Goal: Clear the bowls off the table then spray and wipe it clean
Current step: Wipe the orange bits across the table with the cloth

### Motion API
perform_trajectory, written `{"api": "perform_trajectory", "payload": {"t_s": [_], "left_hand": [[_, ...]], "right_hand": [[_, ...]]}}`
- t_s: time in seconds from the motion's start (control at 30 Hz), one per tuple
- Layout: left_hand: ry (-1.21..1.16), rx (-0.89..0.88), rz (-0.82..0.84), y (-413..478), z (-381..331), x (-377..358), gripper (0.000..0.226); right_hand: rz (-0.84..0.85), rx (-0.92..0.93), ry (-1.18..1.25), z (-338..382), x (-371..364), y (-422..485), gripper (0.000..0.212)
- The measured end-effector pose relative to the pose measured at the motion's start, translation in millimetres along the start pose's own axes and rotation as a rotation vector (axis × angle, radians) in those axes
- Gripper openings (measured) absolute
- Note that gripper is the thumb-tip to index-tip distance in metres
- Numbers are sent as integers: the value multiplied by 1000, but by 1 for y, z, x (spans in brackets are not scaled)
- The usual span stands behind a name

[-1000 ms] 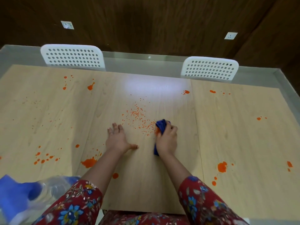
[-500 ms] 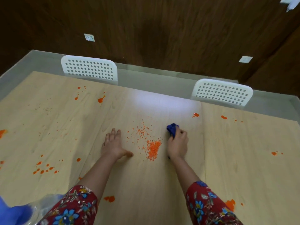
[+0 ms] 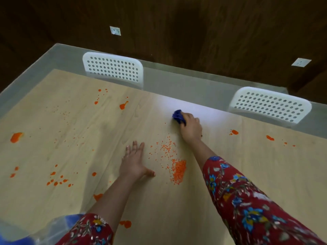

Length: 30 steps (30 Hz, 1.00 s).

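The right hand [image 3: 191, 129] reaches toward the far edge of the wooden tabletop [image 3: 194, 209], its fingers [image 3: 190, 116] closed around a bunched blue cloth [image 3: 178, 116] pressed onto the surface. The left hand [image 3: 133, 161] lies flat with fingers spread and empty, palm down, just left of a pile of orange crumbs [image 3: 178, 169] between the two forearms. Orange splatters [image 3: 16, 137] dot the tabletop, and two white perforated chairs [image 3: 113, 68] stand along its far side.

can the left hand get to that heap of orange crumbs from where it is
Probably yes. The left hand lies flat on the table, with the heap of orange crumbs just to its right and nothing between them.
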<state>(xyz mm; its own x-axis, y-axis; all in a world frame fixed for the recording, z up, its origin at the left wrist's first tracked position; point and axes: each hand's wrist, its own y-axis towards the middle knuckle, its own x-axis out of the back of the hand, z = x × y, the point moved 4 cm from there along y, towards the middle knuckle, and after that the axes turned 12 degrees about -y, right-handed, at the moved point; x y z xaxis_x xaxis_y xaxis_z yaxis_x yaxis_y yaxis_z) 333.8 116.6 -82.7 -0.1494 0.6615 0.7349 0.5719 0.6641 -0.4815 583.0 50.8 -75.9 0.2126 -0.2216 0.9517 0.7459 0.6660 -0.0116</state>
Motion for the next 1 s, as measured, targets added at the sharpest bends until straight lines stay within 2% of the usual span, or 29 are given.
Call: {"api": "perform_trajectory", "payload": {"t_s": [0.07, 0.17, 0.23, 0.3, 0.37, 0.43, 0.53, 0.63, 0.77, 0.83, 0.87, 0.93, 1.0], "left_hand": [[-12, 5, 5, 0, 0, 0, 135], [-19, 15, 2, -1, 0, 1, 134], [-31, 9, 1, -1, 1, 1, 134], [-44, 9, 0, -2, 1, 2, 134], [-40, 4, -9, -2, 1, 1, 135], [-43, -1, -13, -2, 2, 1, 135], [-46, -5, -15, -5, 2, 2, 134], [-50, -22, -59, -18, 6, -1, 123], [-50, -78, -106, -55, 12, -13, 94], [-51, -129, -92, -74, 13, -18, 82], [-38, -156, -83, -82, 13, -19, 78], [-7, -194, -79, -92, 14, -19, 74], [23, -213, -73, -98, 16, -19, 72]], "right_hand": [[71, 253, -32, 29, -9, 2, 44], [160, 499, -45, 49, -15, -19, 41], [252, 597, -2, 43, -17, -40, 40], [315, 604, 126, 28, -12, -59, 38], [173, 444, 307, 5, 6, -61, 37], [-23, 169, 392, -26, 26, -54, 32], [-51, -105, 279, -65, 24, -47, 34], [2, -84, 175, -53, 6, -59, 43], [73, 222, 95, 7, -7, -98, 40], [61, 269, 150, 12, -6, -117, 38], [5, 205, 239, 4, 0, -125, 37], [-136, -75, 393, -27, 19, -141, 33], [-198, -379, 383, -64, 33, -165, 30]]}}
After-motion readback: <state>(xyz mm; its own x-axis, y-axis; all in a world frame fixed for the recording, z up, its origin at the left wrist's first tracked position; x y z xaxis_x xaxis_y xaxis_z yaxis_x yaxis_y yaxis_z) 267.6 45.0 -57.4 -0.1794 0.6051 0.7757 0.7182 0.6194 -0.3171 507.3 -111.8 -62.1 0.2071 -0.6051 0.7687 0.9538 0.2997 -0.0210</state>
